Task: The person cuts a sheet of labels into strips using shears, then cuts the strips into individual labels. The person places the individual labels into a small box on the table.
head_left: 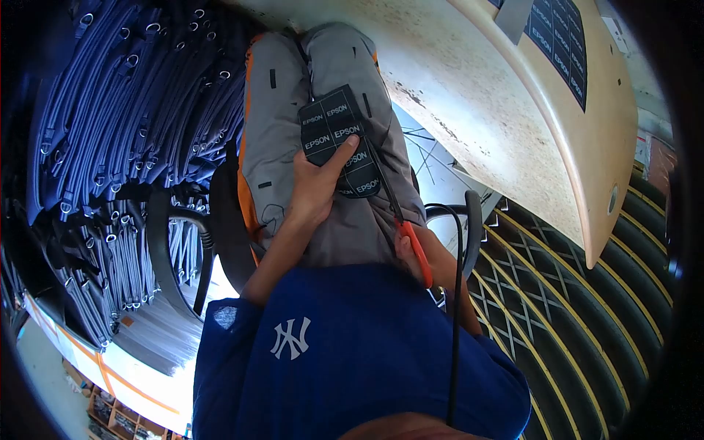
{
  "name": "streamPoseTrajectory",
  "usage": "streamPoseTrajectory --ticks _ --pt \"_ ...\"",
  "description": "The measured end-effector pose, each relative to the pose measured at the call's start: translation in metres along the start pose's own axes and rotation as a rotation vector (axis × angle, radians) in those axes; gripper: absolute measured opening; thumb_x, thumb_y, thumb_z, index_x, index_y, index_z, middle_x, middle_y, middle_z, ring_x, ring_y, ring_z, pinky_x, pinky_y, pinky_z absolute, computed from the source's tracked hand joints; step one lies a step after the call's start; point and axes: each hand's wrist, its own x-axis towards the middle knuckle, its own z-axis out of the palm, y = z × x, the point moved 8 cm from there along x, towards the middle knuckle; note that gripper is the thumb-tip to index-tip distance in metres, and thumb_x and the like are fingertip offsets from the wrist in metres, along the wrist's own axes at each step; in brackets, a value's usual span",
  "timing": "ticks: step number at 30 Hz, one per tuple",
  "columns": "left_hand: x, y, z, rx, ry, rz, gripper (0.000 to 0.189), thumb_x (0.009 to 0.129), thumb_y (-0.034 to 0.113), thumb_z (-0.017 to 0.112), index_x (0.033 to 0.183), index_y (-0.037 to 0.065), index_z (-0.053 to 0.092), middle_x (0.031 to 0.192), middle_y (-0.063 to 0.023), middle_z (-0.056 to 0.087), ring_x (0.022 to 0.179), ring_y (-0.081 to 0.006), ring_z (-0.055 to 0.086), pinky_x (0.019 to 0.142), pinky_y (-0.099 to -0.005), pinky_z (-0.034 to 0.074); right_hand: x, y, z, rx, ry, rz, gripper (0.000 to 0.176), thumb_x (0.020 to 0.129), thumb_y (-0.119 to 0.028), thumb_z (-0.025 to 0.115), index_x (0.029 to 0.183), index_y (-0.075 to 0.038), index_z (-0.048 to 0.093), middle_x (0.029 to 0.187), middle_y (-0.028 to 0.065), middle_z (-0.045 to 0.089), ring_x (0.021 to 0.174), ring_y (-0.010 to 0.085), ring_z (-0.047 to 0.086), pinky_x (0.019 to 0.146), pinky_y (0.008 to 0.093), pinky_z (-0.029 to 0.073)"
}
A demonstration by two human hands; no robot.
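Observation:
My left hand (317,185) holds a dark sheet of EPSON labels (317,132) over my lap, thumb pressed on its face. The labels are printed in white with thin lines between them, and the sheet's outline is uneven. In my right hand (438,254) is a pair of scissors (415,253) with orange-red handles. Their long dark blades point up and away from me, running along the sheet's right edge. Part of the right hand's grip is hidden behind the handles.
Stacks of dark blue straps with metal rings (110,110) hang at the left. On the right, a pale curved table (477,125) carries another EPSON label sheet (559,44). Chair armrests (473,227) flank me, and a black cable (456,315) hangs down in front of my shirt.

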Motion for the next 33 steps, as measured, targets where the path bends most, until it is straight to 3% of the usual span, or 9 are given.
streamPoseTrajectory --ticks 4,6,7,9,15,19,25,27,33 --pt "-0.008 0.011 0.006 0.048 0.047 0.076 0.02 0.081 0.006 0.069 0.098 -0.001 0.064 0.089 -0.0069 0.067 0.074 -0.0114 0.065 0.063 -0.0238 0.054 0.0 -0.002 0.002 0.023 0.032 -0.074 0.06 0.089 -0.062 0.033 0.085 -0.004 0.046 0.069 0.0026 0.045 0.059 0.0116 0.042 0.055 0.0257 0.034" --pt "-0.011 0.013 0.009 0.081 0.045 0.105 0.019 0.081 0.006 0.069 0.098 -0.001 0.065 0.088 -0.0069 0.068 0.072 -0.011 0.065 0.062 -0.0234 0.054 -0.001 -0.003 0.003 0.06 -0.012 -0.057 0.039 0.094 -0.04 0.041 0.084 -0.003 0.047 0.072 0.0088 0.046 0.062 0.0232 0.049 0.06 0.0346 0.038" --pt "-0.012 0.015 0.011 0.105 0.033 0.123 0.018 0.081 0.006 0.069 0.098 -0.001 0.065 0.087 -0.0067 0.068 0.073 -0.0103 0.064 0.062 -0.0229 0.053 0.0 -0.003 0.003 0.06 -0.01 -0.059 0.039 0.094 -0.04 0.041 0.084 -0.003 0.047 0.072 0.0088 0.046 0.062 0.0232 0.049 0.06 0.0346 0.038" --pt "-0.014 0.015 0.015 0.13 0.019 0.141 0.018 0.082 0.006 0.068 0.098 -0.001 0.065 0.087 -0.0065 0.068 0.073 -0.0096 0.064 0.063 -0.0224 0.053 0.003 0.001 0.005 0.117 -0.02 -0.022 0.07 0.082 -0.073 0.032 0.089 -0.005 0.044 0.07 0.0 0.041 0.058 0.0096 0.039 0.053 0.0234 0.032" --pt "-0.019 0.014 0.022 0.166 -0.035 0.17 0.017 0.082 0.004 0.067 0.098 -0.002 0.065 0.087 -0.0064 0.068 0.073 -0.009 0.064 0.063 -0.0212 0.053 0.002 -0.002 0.01 0.36 -0.008 0.09 0.069 0.078 -0.075 0.041 0.085 -0.007 0.043 0.069 -0.0023 0.039 0.057 0.0045 0.037 0.048 0.0197 0.03" --pt "-0.02 0.013 0.023 0.179 -0.054 0.152 0.018 0.083 0.005 0.067 0.099 -0.002 0.065 0.086 -0.0062 0.068 0.073 -0.009 0.064 0.063 -0.0209 0.053 0.004 0.007 0.009 0.339 0.025 0.09 0.067 0.079 -0.073 0.042 0.083 -0.006 0.043 0.065 -0.0029 0.039 0.053 0.0051 0.037 0.045 0.0207 0.03" --pt "-0.02 0.015 0.025 0.174 -0.058 0.148 0.018 0.083 0.005 0.067 0.099 -0.002 0.065 0.086 -0.0065 0.068 0.072 -0.0088 0.064 0.062 -0.0209 0.053 0.006 0.011 0.004 0.157 0.083 0.049 0.058 0.091 -0.06 0.037 0.075 -0.005 0.045 0.056 -0.0006 0.042 0.046 0.0074 0.04 0.042 0.0218 0.032" --pt "-0.02 0.016 0.026 0.178 -0.065 0.153 0.018 0.082 0.005 0.067 0.099 -0.002 0.065 0.086 -0.0067 0.068 0.072 -0.0088 0.064 0.062 -0.0209 0.053 0.005 0.006 0.005 0.189 0.068 0.122 0.055 0.093 -0.056 0.037 0.072 -0.005 0.044 0.054 0.0007 0.044 0.045 0.0077 0.041 0.041 0.0221 0.033" --pt "-0.022 0.016 0.025 0.152 -0.041 0.155 0.018 0.082 0.005 0.068 0.098 -0.002 0.066 0.085 -0.0066 0.068 0.071 -0.0087 0.064 0.061 -0.0208 0.053 0.006 0.012 0.01 0.259 0.055 0.048 0.055 0.091 -0.057 0.038 0.078 -0.005 0.044 0.058 -0.0019 0.04 0.047 0.0059 0.037 0.043 0.0209 0.03"
